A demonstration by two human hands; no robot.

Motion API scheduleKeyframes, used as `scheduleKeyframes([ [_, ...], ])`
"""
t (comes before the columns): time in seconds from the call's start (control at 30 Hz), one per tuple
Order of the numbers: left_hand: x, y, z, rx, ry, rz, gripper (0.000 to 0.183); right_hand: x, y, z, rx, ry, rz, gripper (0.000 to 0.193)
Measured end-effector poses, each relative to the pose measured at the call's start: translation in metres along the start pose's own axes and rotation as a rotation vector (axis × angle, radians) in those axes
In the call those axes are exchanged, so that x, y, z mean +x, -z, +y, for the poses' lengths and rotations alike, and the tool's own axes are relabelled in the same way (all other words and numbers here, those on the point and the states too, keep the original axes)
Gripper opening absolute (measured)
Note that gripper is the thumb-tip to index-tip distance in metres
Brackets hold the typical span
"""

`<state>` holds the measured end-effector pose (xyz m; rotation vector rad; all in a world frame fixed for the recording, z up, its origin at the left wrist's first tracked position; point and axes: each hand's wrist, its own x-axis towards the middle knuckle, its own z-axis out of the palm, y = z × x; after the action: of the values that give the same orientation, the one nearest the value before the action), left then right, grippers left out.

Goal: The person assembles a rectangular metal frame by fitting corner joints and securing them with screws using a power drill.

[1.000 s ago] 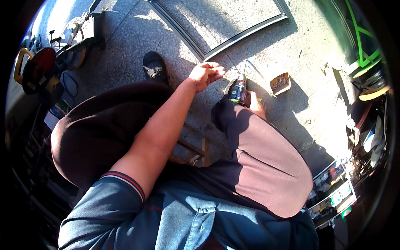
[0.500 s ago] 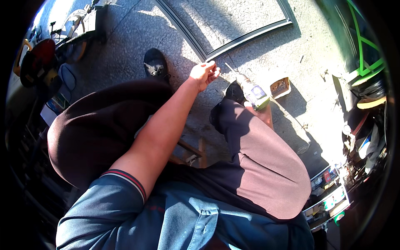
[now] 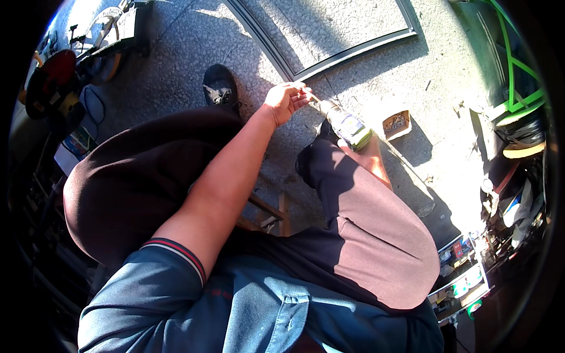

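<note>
Nearest the frame (image 3: 353, 57): your left hand (image 3: 281, 105) at the bit (image 3: 315, 97), can't tell if pinched; drill (image 3: 347, 125) slants down-right from frame, your right hand (image 3: 368, 156) clamped on.

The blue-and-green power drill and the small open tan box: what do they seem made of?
Power drill: probably plastic, looking smooth and moulded; its pale grey chuck perhaps metal, by its shine. Box: likely cardboard, matt, judging by its thin tan walls.

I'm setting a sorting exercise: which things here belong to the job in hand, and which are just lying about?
Likely in the job:
power drill, in the right hand
drill bit, at the left hand
dark frame
box of small pieces

Probably lying about:
saw with red disc
green metal stand
</note>
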<state>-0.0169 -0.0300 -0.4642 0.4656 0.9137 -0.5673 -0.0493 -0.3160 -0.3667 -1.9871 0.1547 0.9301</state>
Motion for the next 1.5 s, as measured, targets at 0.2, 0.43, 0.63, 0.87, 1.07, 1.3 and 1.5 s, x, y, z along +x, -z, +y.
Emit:
scheduleKeyframes([
  [0.2,-0.004,0.002,0.003,-0.001,-0.005,0.074,0.017,-0.001,-0.006,-0.011,0.12,-0.002,-0.001,0.054],
  [0.43,0.006,0.005,-0.008,-0.165,0.043,0.053,0.014,-0.003,-0.004,-0.018,0.134,-0.038,-0.007,0.052],
  [0.63,0.002,0.003,-0.014,-0.33,0.015,0.07,0.009,0.003,-0.009,-0.025,0.242,-0.042,-0.022,0.05],
  [0.87,0.006,0.002,-0.017,-0.36,0.03,-0.007,0.009,0.003,-0.006,-0.027,0.193,-0.032,-0.027,0.048],
  [1.07,0.004,-0.006,-0.017,-0.333,-0.004,0.082,0.021,0.004,-0.01,-0.027,0.242,-0.015,-0.01,0.048],
  [1.3,0.016,0.005,-0.02,-0.261,0.056,0.103,0.017,0.011,-0.01,-0.014,-0.052,0.083,0.02,0.053],
  [1.5,0.017,-0.002,-0.022,-0.404,0.027,0.12,0.01,0.013,-0.01,-0.046,0.15,-0.128,-0.018,0.048],
])
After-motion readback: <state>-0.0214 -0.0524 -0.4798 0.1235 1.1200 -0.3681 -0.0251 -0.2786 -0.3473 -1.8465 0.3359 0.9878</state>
